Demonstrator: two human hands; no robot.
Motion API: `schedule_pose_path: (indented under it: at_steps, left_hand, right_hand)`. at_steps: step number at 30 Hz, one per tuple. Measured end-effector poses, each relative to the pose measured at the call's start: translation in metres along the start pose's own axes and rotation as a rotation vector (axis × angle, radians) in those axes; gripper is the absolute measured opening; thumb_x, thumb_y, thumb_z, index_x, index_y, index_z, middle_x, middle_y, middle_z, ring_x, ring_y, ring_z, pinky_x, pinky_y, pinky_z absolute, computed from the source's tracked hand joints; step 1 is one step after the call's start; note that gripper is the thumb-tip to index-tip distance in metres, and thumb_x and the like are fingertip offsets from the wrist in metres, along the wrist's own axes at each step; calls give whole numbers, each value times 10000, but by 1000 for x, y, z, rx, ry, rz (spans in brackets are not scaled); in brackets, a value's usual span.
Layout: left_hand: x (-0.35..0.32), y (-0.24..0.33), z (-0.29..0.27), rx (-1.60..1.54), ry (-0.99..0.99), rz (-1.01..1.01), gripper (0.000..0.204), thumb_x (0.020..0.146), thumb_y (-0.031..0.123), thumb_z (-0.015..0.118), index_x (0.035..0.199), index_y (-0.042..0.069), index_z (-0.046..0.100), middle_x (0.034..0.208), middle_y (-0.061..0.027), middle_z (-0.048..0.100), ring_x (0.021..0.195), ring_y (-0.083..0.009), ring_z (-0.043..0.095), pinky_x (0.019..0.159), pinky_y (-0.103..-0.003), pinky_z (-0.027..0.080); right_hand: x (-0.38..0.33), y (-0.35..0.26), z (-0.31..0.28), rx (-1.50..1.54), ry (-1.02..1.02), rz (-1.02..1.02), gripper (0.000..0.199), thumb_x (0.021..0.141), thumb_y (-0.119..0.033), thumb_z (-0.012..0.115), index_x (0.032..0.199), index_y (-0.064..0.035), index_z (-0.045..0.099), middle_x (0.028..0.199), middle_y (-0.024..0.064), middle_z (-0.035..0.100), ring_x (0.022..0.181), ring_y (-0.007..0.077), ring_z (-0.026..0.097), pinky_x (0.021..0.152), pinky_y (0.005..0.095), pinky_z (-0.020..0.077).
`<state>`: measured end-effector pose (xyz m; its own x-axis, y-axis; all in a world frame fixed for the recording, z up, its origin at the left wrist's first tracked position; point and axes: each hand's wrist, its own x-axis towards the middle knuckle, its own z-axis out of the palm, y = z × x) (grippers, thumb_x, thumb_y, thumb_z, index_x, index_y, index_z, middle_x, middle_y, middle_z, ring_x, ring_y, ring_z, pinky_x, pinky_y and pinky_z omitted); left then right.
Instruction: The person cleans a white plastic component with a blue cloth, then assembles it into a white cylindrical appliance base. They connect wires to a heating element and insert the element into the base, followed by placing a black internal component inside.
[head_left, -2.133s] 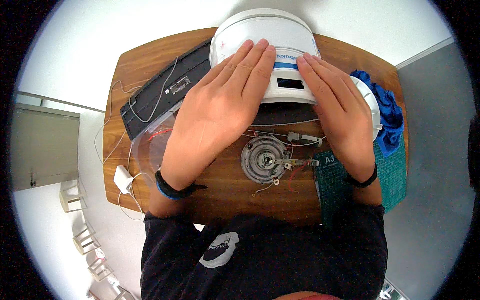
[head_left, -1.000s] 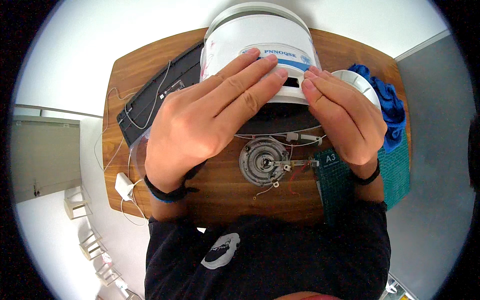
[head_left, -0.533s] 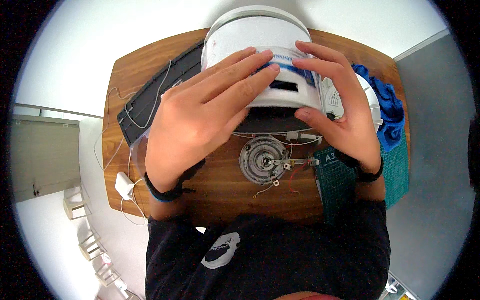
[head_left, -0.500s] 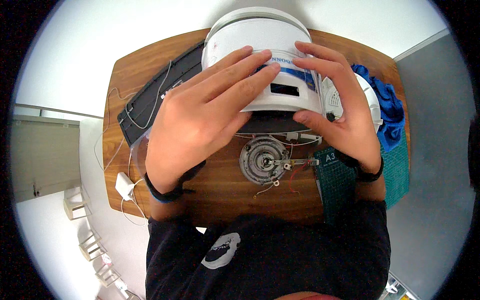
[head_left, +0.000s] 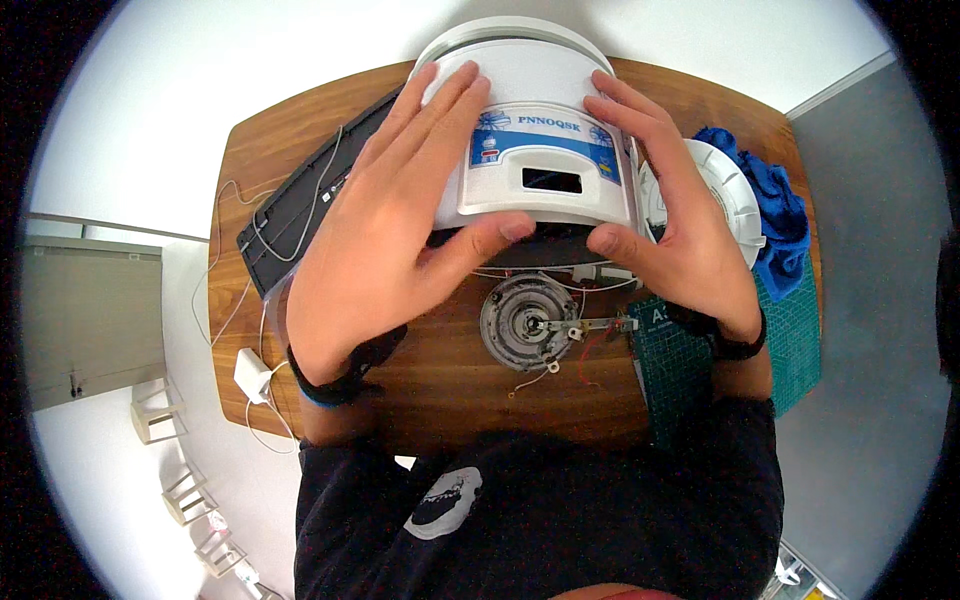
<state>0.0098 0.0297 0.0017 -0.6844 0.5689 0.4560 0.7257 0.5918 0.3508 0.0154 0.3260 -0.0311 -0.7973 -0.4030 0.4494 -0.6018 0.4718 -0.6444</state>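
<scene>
White cooker shell [head_left: 525, 130] sat at top centre, left hand [head_left: 385, 230] and right hand [head_left: 670, 225] clasping its sides. Judged mid-lift; next it needed easing clear of the heating plate [head_left: 528, 322] wires

White cooker housing [head_left: 530, 130], blue-banded panel [head_left: 540, 150]

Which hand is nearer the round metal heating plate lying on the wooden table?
Right. The right hand sits just above the round metal heating plate; the left hand is farther off.

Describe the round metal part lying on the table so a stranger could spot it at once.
On the wooden table, look just in front of the white cooker body held between both hands. The round metal heating plate lies flat there, grey, ringed, with thin wires trailing from it.
</scene>
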Motion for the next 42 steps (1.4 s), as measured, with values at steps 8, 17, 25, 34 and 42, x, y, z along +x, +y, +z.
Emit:
schedule_pose_path:
  at_steps: [8,17,25,34,42]
  left_hand:
    - [-3,-3,0,-76,-8,-95,792,990,260,845,1671,12,527,1760,-272,497,1672,-469,409,1362,-500,350]
    - [-2,0,-2,-75,-14,-112,743,974,240,855,1633,45,572,1732,-275,534,1654,-472,435,1337,-499,383]
    - [-1,0,-1,-119,18,-121,693,973,252,854,1594,73,605,1725,-251,557,1621,-466,498,1319,-492,407]
    - [0,4,-3,-141,20,-142,689,974,249,852,1602,100,610,1704,-242,586,1585,-449,553,1294,-491,443]
    - [0,3,0,-146,12,-139,609,1063,287,744,1610,61,603,1735,-248,547,1639,-456,475,1331,-487,384]
  right_hand:
    - [2,-3,0,85,7,-10,818,965,-382,885,1645,-72,552,1808,218,422,1668,382,423,1372,509,334]
    - [4,-12,-3,152,26,71,804,894,-204,910,1612,-79,570,1775,213,477,1650,357,455,1388,495,318]
    - [4,-12,-4,228,57,175,923,812,-181,987,1618,-81,547,1760,204,506,1646,340,470,1409,490,292]
    - [4,-13,-3,218,36,166,914,852,-173,982,1634,-66,520,1752,216,516,1655,342,461,1403,492,296]
    - [7,-13,-21,-105,-79,-36,778,906,-319,955,1591,-114,649,1759,248,494,1637,401,485,1341,535,381]
